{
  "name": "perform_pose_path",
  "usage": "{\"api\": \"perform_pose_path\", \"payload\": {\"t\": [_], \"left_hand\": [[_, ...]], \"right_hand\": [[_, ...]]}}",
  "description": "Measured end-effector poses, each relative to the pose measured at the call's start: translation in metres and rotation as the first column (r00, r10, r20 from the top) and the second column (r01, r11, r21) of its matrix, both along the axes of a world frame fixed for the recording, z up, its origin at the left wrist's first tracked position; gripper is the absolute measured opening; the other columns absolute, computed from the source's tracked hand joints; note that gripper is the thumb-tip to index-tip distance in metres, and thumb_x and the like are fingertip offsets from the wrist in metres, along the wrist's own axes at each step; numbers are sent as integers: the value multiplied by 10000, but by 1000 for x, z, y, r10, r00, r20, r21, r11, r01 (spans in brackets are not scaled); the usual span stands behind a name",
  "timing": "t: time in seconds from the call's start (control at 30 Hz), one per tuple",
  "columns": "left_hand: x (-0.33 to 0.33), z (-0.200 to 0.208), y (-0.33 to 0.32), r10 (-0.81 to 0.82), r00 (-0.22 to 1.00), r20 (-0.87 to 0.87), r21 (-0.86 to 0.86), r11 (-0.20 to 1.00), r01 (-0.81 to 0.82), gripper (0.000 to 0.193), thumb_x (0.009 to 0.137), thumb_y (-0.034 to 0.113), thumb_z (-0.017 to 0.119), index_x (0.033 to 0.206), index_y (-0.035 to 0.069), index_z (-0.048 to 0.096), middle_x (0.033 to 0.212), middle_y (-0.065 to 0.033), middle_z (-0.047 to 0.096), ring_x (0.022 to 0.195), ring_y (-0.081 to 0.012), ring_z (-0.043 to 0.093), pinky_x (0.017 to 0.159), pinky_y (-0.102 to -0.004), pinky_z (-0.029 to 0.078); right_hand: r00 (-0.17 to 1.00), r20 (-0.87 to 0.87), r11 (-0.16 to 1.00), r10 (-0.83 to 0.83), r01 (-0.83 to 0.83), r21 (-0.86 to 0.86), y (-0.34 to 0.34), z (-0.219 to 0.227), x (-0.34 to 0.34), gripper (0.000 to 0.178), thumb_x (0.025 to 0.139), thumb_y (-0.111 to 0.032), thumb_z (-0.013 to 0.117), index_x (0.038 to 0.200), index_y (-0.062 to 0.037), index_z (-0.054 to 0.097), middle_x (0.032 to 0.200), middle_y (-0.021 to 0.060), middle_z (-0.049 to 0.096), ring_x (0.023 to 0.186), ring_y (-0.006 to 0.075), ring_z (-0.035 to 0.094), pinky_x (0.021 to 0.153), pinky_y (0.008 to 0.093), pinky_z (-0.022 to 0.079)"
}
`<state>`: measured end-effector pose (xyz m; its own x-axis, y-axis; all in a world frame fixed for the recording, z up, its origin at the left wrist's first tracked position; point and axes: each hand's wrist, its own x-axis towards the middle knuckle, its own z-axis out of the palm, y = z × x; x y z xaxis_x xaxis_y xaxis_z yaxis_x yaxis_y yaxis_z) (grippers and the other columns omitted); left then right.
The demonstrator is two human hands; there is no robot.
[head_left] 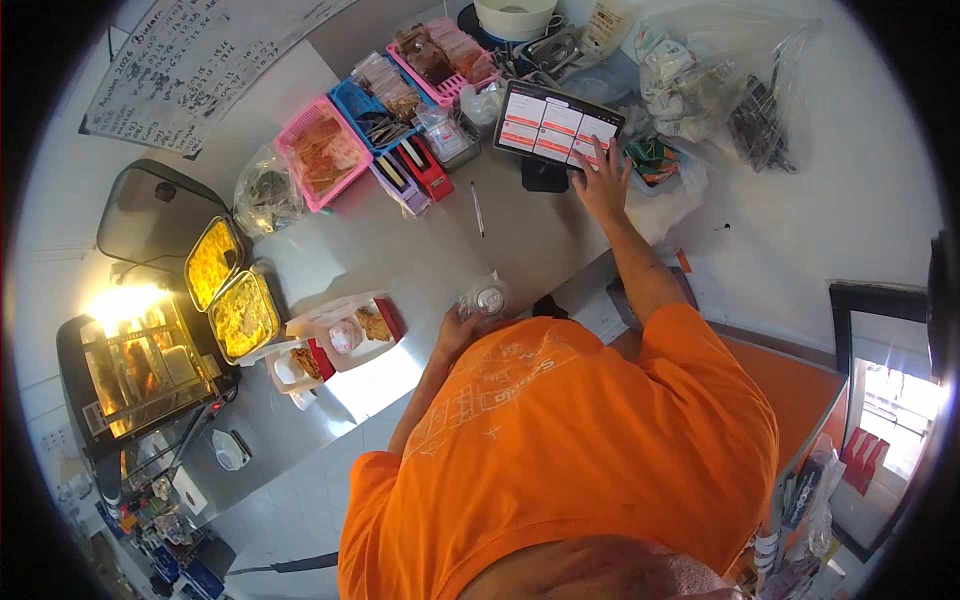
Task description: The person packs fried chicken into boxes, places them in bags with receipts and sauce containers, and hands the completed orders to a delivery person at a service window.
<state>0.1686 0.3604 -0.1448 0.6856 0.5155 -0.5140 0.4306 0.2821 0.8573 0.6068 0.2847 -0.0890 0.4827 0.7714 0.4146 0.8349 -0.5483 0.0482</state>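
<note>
Bare desk (400, 250) lies open between the food boxes (345, 335) and the tablet (555, 125); only a pen (478, 208) crosses it. Baskets (325, 150) crowd the far edge.

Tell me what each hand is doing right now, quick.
Left hand: closed around a small can in a clear bag on the counter.
Right hand: open, fingers touching the tablet screen.

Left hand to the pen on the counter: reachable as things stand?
Probably yes. The left hand rests by a wrapped can, and the steel counter between it and the pen looks bare.
</note>
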Motion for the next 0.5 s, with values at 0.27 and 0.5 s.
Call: {"api": "perform_pose_path", "payload": {"t": [0.27,0.5], "left_hand": [[5,9,-1,24,998,-50,-12,1000,-24,624,896,310,765,1288,-123,547,1220,-220,681,1107,-265,662,942,-370,522],[-2,-23,-5,114,988,99,-129,986,-101,628,886,313,776,1278,-123,554,1218,-215,681,1102,-260,657,950,-371,518]], "right_hand": [[980,9,976,-200,199,88,8,5,14,554,873,-377,661,1418,-339,569,1628,43,331,1527,365,230,1138,717,214],[998,-45,997,47,-50,-58,6,-4,-13,587,877,-350,674,1448,-340,542,1646,59,281,1535,379,181,1151,715,161]]}}
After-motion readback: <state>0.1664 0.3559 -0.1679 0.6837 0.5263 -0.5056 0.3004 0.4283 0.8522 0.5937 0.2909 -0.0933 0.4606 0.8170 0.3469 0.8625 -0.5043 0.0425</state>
